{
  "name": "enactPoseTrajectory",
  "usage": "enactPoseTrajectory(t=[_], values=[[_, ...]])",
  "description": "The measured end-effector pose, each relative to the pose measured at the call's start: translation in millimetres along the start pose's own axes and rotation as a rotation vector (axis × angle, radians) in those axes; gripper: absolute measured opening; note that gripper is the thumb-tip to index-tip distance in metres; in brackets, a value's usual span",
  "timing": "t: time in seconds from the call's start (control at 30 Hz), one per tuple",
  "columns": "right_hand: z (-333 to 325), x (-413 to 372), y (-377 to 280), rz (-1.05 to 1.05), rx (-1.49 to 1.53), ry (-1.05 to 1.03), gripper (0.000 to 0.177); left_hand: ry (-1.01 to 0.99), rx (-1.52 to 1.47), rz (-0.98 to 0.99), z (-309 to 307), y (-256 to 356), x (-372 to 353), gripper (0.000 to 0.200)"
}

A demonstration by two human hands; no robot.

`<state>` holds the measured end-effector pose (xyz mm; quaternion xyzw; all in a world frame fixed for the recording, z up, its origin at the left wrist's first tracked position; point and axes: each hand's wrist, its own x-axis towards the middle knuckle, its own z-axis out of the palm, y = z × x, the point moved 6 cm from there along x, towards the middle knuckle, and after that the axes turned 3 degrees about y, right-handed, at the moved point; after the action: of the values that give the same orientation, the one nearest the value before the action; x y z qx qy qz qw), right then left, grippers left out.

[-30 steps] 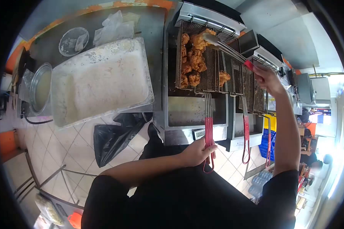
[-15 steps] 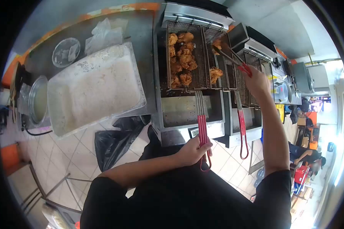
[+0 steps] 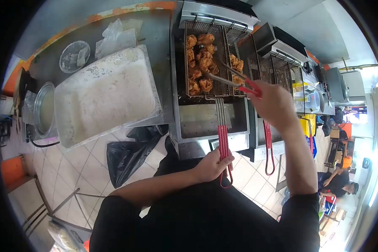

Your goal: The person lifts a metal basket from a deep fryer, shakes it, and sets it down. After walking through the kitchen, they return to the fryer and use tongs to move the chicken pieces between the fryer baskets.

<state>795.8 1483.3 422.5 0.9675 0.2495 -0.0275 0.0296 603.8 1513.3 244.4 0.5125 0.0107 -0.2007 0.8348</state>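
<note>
My left hand [image 3: 214, 166] is closed around the red handles [image 3: 223, 145] of the fry baskets at the centre. In my right hand [image 3: 274, 103] is a pair of red-handled tongs [image 3: 235, 80], their tips spread over the left basket's right side. That left basket [image 3: 219, 88] holds several pieces of browned fried chicken [image 3: 206, 64]. Narrower and just to its right, a second basket [image 3: 242, 40] has a few chicken pieces [image 3: 236, 63] in it. Whether the tong tips touch any chicken is unclear.
A large white floury tub [image 3: 109, 96] lies on the counter at left, near a metal bowl [image 3: 45, 109] and a clear round container [image 3: 74, 56]. A black bag [image 3: 128, 157] is on the tiled floor. Another person [image 3: 340, 182] is far off at right.
My right hand and the tongs have moved left and down, from the second basket's upper part to the left basket. More chicken now shows in the second basket. My left hand stays put.
</note>
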Motion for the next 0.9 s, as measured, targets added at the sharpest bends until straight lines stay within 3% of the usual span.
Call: enactPoseTrajectory(t=[0.17, 0.27, 0.53, 0.6, 0.67, 0.73, 0.77, 0.83, 0.9], values=[[57.2, 33.0, -10.7, -0.037, -0.189, -0.042, 0.024, -0.012, 0.009, 0.003, -0.5, -4.2, 1.9, 0.024], [54.8, 38.6, -4.3, -0.058, -0.201, -0.046, 0.024, -0.011, 0.017, -0.01, -0.4, -0.9, 0.9, 0.024], [43.1, 31.1, 84.5, 0.17, 0.327, -0.033, 0.031, -0.001, 0.011, 0.002, -3.6, -2.7, -1.6, 0.029], [52.3, 28.8, 108.3, 0.251, 0.798, -0.144, 0.033, -0.021, 0.033, 0.008, -4.0, -1.5, -0.6, 0.031], [35.0, 20.1, 93.6, 0.266, 0.795, -0.201, 0.034, -0.019, 0.037, 0.02, -5.0, -2.2, -0.6, 0.032], [26.3, 14.6, 83.1, 0.219, 0.51, -0.136, 0.034, -0.025, 0.043, 0.027, -4.6, -2.1, 0.0, 0.032], [24.0, 11.7, 71.9, 0.222, 0.511, -0.136, 0.034, -0.029, 0.034, 0.032, -4.3, -1.0, 0.0, 0.032], [18.2, 8.7, 34.9, 0.044, 0.181, -0.07, 0.031, -0.043, 0.029, 0.033, -3.1, 1.2, -0.4, 0.031], [35.0, 12.2, 13.1, 0.046, 0.054, -0.076, 0.03, -0.033, 0.026, 0.013, -2.6, 2.8, -0.3, 0.028]])
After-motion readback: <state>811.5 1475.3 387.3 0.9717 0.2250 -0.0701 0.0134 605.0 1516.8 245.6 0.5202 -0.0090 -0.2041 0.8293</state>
